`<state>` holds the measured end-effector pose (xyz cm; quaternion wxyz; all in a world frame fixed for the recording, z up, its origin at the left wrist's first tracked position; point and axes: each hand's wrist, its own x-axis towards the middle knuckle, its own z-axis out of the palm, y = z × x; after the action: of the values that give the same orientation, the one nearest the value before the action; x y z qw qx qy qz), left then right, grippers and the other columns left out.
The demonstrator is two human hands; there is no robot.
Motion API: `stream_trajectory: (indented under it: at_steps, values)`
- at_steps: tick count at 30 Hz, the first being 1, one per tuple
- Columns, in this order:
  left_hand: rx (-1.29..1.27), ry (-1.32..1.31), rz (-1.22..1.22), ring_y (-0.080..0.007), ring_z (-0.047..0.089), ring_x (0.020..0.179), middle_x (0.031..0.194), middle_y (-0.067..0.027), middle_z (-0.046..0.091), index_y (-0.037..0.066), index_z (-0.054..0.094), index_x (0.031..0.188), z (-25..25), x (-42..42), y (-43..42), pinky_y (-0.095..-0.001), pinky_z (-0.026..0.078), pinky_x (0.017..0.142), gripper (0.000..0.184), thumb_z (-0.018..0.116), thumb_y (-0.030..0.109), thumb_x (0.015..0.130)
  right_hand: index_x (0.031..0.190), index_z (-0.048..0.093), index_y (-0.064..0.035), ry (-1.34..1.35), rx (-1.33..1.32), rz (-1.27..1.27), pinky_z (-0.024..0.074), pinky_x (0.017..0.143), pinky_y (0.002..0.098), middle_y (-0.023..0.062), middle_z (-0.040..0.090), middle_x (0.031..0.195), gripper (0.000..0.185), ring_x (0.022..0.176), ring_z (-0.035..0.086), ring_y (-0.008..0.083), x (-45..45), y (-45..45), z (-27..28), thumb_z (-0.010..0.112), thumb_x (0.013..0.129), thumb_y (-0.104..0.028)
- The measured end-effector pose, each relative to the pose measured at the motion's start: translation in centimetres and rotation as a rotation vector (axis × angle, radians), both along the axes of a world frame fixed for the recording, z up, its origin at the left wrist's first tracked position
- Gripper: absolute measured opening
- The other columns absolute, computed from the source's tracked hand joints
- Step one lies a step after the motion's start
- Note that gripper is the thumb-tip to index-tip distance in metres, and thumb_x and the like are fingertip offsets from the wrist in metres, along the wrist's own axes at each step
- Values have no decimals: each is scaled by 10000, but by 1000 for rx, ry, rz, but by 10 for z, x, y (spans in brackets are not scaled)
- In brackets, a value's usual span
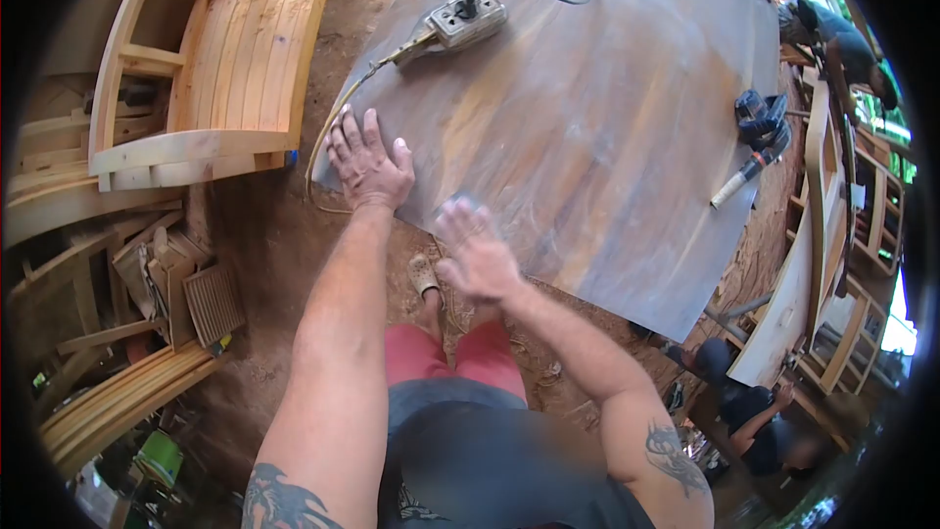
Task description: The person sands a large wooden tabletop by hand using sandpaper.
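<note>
My left hand (370,165) lies flat on the near left corner of a large wooden panel (578,137), its fingers spread and nothing in it. Smeared by motion, my right hand (477,253) is over the panel's near edge, fingers stretched forward and pressed down. A small dark greyish edge shows at its fingertips; the thing under them is mostly hidden. Pale dusty streaks mark the panel's brown surface. Beyond my left hand, a power strip (468,20) with a black plug rests on the panel. A handheld power tool (762,127) with a pale tube end lies at the right edge.
A yellow-brown cord (328,132) runs off the left edge near my left hand. Slatted wooden furniture (245,49) stands at left, above stacked boards (127,397). Several people are at right, including one in dark clothing (754,411), beside curved wooden frames (783,313).
</note>
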<state>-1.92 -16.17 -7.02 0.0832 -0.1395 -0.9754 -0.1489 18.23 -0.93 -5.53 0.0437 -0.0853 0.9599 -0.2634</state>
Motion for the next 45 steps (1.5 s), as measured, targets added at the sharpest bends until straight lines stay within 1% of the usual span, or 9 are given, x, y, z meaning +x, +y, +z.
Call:
stream_trajectory:
  at_steps: [5,11,15,21,27,33,39,42,45]
  values:
    - [7,23,8,-466,315,1512,1650,-248,341,108,461,1528,-2,0,-2,-624,220,1256,721,623,426,902,1624,350,30,129,168,-385,93,1316,595,293,275,1711,775,1615,197,452,-118,70,-3,524,1024,-427]
    - [-8,15,6,-447,302,1525,1663,-220,328,125,430,1554,-1,0,-1,-612,221,1257,724,610,426,921,1626,355,37,-35,-20,-108,84,1321,579,280,252,1726,818,1627,181,429,-12,-42,15,551,1009,-463]
    - [-2,22,6,-448,307,1520,1661,-219,330,128,431,1553,-1,-2,-1,-612,225,1254,723,612,427,921,1649,310,31,-76,154,-139,75,1330,551,255,205,1751,843,1636,152,422,34,16,1,547,1011,-465]
    - [-11,27,12,-442,308,1519,1660,-214,331,133,430,1553,-2,0,-2,-611,219,1257,717,612,428,925,1664,263,43,74,9,-364,33,1331,543,251,177,1761,858,1653,90,400,-75,-5,4,540,1019,-450]
    - [-19,6,11,-436,306,1521,1661,-212,329,133,434,1551,-3,1,-1,-609,213,1259,718,622,423,921,1659,255,58,-124,53,-131,36,1325,563,273,156,1759,864,1650,82,419,62,-3,11,529,1023,-458]
    - [-9,21,7,-437,308,1522,1659,-210,336,132,441,1548,-1,3,-2,-602,214,1261,712,621,420,922,1661,266,45,73,118,-497,42,1328,559,275,194,1749,838,1647,96,430,-52,33,6,532,1025,-431]
    - [-31,18,14,-443,308,1521,1663,-210,339,124,439,1550,-3,1,0,-602,215,1261,707,613,417,930,1676,232,34,-120,-19,-190,19,1329,551,256,158,1764,829,1652,91,413,60,-20,17,515,1037,-413]
    - [-34,22,14,-446,307,1522,1665,-212,336,123,433,1556,-1,-1,0,-603,215,1261,708,609,415,935,1684,228,15,-36,127,-337,18,1332,534,236,147,1773,803,1658,75,387,82,50,8,491,1048,-399]
    - [-36,11,11,-447,306,1525,1667,-212,334,123,426,1561,0,4,2,-603,214,1262,706,603,417,943,1683,224,19,-19,214,-549,9,1333,530,238,137,1774,779,1660,57,384,4,89,9,472,1061,-380]
